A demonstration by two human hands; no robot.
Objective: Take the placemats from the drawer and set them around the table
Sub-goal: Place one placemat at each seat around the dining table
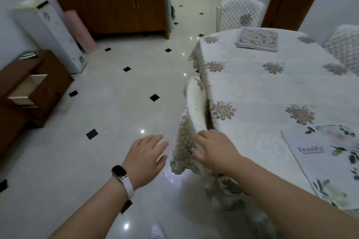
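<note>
A stack of pink floral placemats [257, 40] lies at the far end of the table [262, 87], which has a white cloth with gold flowers. One white floral placemat [330, 165] printed "Beautiful" lies at the near right edge. The drawer [29, 89] of a brown cabinet at the left stands open; what it holds is hidden. My right hand [215, 149] grips the top of a lace-covered chair back [194, 106] tucked at the table's left side. My left hand [145, 158], with a watch on the wrist, hovers open over the floor just left of that chair.
Two quilted chairs stand at the table, one at the far end [240, 13] and one at the right [343, 42]. A tall white cabinet [50, 33] and a pink roll [79, 31] stand by the left wall. A wooden sideboard [116, 6] is behind them. Glossy tiled floor stretches to the left.
</note>
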